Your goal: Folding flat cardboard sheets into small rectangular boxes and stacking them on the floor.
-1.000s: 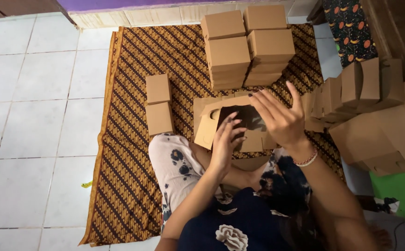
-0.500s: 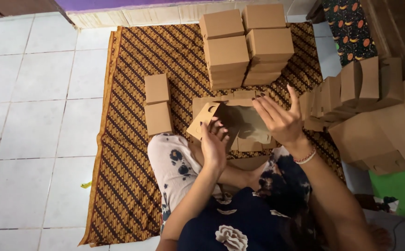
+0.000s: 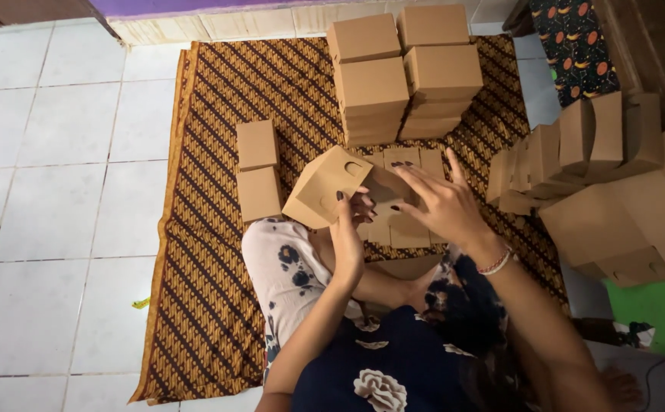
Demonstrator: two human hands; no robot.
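Overhead, a seated person's left hand (image 3: 347, 229) grips a half-folded brown box (image 3: 325, 185) above their lap, while the right hand (image 3: 439, 204) presses open fingers against its flaps, with box stacks (image 3: 401, 72) on the mat (image 3: 210, 252) beyond.

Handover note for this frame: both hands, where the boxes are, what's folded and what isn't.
Left hand: grips the half-folded brown box, tilted, flap up.
Right hand: open, fingers spread over the flat blanks on the mat, holding nothing.
Done: folded boxes stacked at the far end, two more on the left.
Left: the box in hand is unclosed; the blanks are unfolded.
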